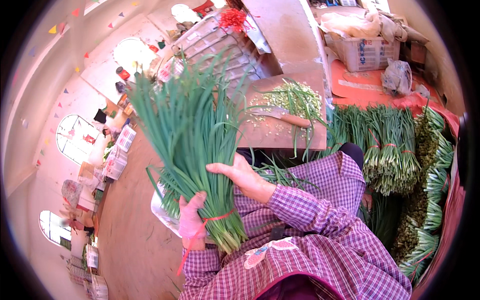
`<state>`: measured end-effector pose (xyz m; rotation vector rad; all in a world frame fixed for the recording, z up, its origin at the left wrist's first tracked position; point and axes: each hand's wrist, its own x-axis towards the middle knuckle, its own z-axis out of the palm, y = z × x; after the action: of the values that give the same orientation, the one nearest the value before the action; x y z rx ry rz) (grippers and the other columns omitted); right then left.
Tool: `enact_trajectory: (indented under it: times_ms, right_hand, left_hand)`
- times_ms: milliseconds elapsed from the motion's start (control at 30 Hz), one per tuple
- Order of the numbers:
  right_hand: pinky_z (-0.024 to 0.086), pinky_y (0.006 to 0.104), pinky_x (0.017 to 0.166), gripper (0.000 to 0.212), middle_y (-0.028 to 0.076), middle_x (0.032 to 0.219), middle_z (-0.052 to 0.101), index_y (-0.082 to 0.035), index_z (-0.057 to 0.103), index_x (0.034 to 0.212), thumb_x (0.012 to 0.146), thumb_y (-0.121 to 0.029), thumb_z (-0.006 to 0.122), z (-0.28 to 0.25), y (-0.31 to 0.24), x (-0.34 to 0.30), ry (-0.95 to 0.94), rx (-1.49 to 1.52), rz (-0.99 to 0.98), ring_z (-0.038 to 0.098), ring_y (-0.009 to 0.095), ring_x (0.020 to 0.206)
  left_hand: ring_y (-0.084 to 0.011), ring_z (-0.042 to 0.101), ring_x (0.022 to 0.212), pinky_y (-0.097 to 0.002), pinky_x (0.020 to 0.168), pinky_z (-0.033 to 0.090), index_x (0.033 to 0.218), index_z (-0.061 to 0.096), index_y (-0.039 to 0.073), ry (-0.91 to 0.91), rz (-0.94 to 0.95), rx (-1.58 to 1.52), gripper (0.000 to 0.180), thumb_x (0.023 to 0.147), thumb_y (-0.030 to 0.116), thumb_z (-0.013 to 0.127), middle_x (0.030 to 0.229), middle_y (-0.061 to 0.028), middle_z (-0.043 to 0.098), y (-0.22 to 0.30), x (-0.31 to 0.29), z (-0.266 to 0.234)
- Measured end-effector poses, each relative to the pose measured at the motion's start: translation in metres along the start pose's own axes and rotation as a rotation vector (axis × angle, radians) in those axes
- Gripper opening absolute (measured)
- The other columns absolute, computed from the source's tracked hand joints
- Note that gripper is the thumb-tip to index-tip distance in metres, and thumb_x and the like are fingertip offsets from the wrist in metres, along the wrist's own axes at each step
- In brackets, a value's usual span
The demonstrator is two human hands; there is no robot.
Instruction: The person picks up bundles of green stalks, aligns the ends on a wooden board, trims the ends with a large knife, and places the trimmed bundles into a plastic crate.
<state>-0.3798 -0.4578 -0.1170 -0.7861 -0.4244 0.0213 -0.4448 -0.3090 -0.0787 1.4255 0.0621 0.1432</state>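
Observation:
A large bunch of green chives (200,135) stands tilted in front of me, its leaf tips fanning up and away. A red tie (220,217) circles the stems near the pale cut ends, and a loose red end hangs down by my left wrist. My left hand (192,216), which looks covered in a pinkish wrap or glove, is closed round the lower left of the bunch. Higher up, my right hand (245,176) grips the bunch from the right. Its thumb lies across the front leaves, and its other fingers are mostly hidden.
Beyond my knee, a board (272,136) carries a knife (295,120) and a heap of pale trimmings (305,100). Tied chive bunches (392,145) are stacked at my right. A white crate (365,52) sits at the far right; a wooden-slatted stack (215,42) stands ahead.

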Motion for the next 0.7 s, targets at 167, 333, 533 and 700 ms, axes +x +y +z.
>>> enact_trajectory:
  times_ms: [167,333,533,700]
  right_hand:
    - [0.053,0.0319,0.082,0.032,0.009,0.102,0.068,0.003,0.062,0.111,0.082,-0.011,0.066,-0.019,-0.002,0.025,0.159,0.125,0.071,0.065,0.017,0.091]
    - [0.052,0.0361,0.087,0.036,0.008,0.108,0.066,0.001,0.058,0.116,0.083,-0.009,0.066,-0.052,0.004,0.047,0.171,0.193,0.203,0.065,0.019,0.097]
    - [0.055,0.035,0.08,0.03,0.011,0.101,0.068,0.003,0.06,0.114,0.087,-0.009,0.062,-0.074,0.012,0.061,0.331,0.304,0.177,0.066,0.021,0.088]
    - [0.053,0.0348,0.081,0.042,0.011,0.103,0.066,-0.001,0.053,0.121,0.094,-0.033,0.061,-0.127,-0.009,0.065,0.415,-0.079,0.097,0.064,0.016,0.09]
  left_hand:
    - [-0.0205,0.064,0.089,-0.0346,0.083,0.054,0.118,0.055,-0.001,0.036,-0.028,-0.105,0.039,0.082,0.011,0.064,0.103,-0.009,0.064,-0.016,0.033,-0.02]
    - [-0.0214,0.063,0.096,-0.0369,0.089,0.052,0.112,0.059,0.003,-0.03,-0.065,-0.136,0.027,0.089,0.017,0.058,0.107,-0.0069,0.064,-0.031,0.056,-0.028]
    - [-0.0228,0.064,0.097,-0.0376,0.089,0.052,0.118,0.058,0.001,0.072,-0.165,-0.034,0.038,0.085,0.02,0.061,0.108,-0.0082,0.064,-0.059,0.068,-0.062]
    - [-0.0272,0.064,0.101,-0.0411,0.092,0.053,0.124,0.054,-0.001,0.181,-0.203,-0.193,0.043,0.085,0.017,0.06,0.115,-0.0121,0.063,-0.048,0.061,-0.069]
